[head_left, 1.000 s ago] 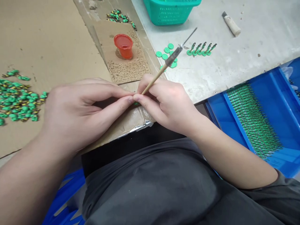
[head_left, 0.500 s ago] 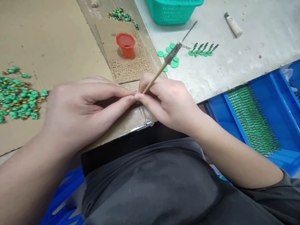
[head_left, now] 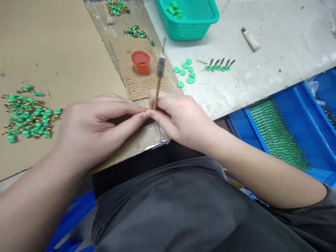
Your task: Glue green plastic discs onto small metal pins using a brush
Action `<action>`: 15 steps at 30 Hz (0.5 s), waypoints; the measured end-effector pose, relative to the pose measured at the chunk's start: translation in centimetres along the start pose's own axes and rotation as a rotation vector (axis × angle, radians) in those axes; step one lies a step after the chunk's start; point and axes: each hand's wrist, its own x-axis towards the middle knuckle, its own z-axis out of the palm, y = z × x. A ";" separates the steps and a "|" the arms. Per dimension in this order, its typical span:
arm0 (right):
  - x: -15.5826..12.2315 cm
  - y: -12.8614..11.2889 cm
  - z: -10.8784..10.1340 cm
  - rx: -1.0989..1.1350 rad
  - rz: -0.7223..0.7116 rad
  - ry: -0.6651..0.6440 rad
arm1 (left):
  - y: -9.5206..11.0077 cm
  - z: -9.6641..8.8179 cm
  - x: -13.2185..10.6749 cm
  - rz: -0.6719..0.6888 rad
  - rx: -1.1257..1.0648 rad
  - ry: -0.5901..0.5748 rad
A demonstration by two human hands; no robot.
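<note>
Small green piece (head_left: pixel 151 120), its shape mostly hidden, appears to be pinched above the brown-covered table edge (head_left: pixel 151 134) between the meeting fingertips of the left hand (head_left: pixel 88 127) and right hand (head_left: pixel 181 115). A slim pale wooden tool with a grey collar (head_left: pixel 158 82) is also gripped by the right hand, thin tip upward. Light, even pressure should be applied, with fingers held clear of that tip.

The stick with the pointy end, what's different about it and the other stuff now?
The stick swung from leaning right to nearly upright. The view shifted too, showing more inside the green basket. The right hand still holds the stick, fingertips against the left hand. The red cup stayed put.
</note>
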 end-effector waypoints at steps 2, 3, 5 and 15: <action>-0.7 -0.1 0.1 0.066 0.066 0.077 | -0.1 0.0 0.1 -0.008 -0.017 -0.010; -1.2 -0.1 0.1 0.122 0.115 0.150 | -0.2 0.0 0.1 -0.018 -0.036 -0.016; -2.4 0.1 -0.1 0.244 0.232 0.307 | -0.4 0.0 0.3 -0.050 -0.078 -0.015; -4.8 1.5 -0.3 0.313 0.350 0.361 | 1.7 -2.5 0.8 -0.118 -0.232 0.025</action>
